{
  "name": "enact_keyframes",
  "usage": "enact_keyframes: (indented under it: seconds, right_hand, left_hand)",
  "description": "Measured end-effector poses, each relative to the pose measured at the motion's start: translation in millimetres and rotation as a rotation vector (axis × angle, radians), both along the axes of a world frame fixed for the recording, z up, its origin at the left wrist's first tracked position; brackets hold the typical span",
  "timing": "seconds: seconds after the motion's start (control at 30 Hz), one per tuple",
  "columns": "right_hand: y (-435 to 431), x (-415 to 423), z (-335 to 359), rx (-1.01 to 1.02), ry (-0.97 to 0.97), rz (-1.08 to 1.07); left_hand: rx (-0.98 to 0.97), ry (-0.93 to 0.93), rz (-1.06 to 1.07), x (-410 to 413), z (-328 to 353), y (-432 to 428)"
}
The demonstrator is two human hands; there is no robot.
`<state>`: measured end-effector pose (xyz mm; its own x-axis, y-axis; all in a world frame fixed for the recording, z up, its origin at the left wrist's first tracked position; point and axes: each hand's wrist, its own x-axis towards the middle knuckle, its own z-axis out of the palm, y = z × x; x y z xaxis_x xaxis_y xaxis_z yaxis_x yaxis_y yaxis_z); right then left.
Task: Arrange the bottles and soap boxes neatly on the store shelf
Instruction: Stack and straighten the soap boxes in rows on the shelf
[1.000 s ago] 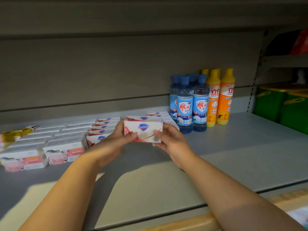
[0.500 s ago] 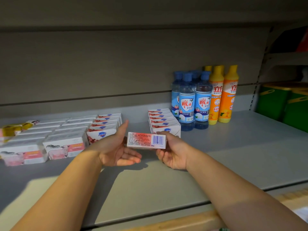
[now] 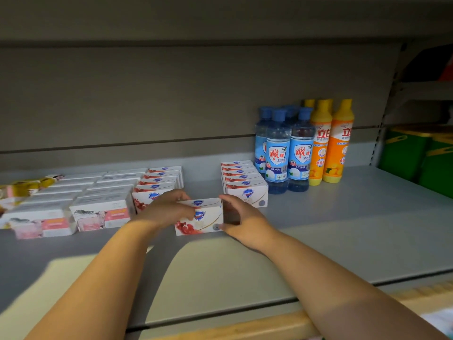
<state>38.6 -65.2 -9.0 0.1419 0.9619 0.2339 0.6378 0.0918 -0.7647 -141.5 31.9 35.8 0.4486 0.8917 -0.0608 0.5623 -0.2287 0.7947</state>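
A white soap box (image 3: 203, 220) with a red pomegranate picture stands on its long edge on the grey shelf (image 3: 343, 236), between two rows of like boxes. My left hand (image 3: 166, 209) grips its left end and top. My right hand (image 3: 241, 220) holds its right end. The left row of soap boxes (image 3: 159, 184) runs back from my left hand. The right row of soap boxes (image 3: 242, 182) stands just behind my right hand. Blue bottles (image 3: 285, 150) and orange bottles (image 3: 331, 143) stand upright in a group at the back right.
White and pink soap boxes (image 3: 73, 204) fill the shelf's left part in rows. A yellow packet (image 3: 27, 186) lies at the far left. Green containers (image 3: 416, 155) stand on the neighbouring shelf at the right. The shelf's front edge (image 3: 220, 312) runs across the bottom.
The soap box was held in the air showing its barcode side. Now it stands on the shelf with its front facing me, and both hands are at its ends.
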Motion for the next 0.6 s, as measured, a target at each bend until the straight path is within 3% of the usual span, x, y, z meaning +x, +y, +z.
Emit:
enact_keyframes:
  seconds: [0.1,0.17,0.3,0.6]
  right_hand:
    - [2.7,3.8,-4.0,-0.011,-0.247,-0.106]
    - [3.9,3.8,-5.1,-0.013,-0.369,-0.115]
    - [4.3,6.7,-2.8,-0.022,-0.492,-0.068]
    - [7.7,14.6,-1.1,-0.05,-0.458,-0.033]
  left_hand:
    - [0.439,0.417,0.092,3.6,-6.3,1.4]
    - [0.629,0.611,0.089,8.8,-9.2,1.5]
    - [0.757,0.729,0.091,26.3,-12.7,6.7]
    - [0.882,1.019,0.135,76.7,-7.9,57.8]
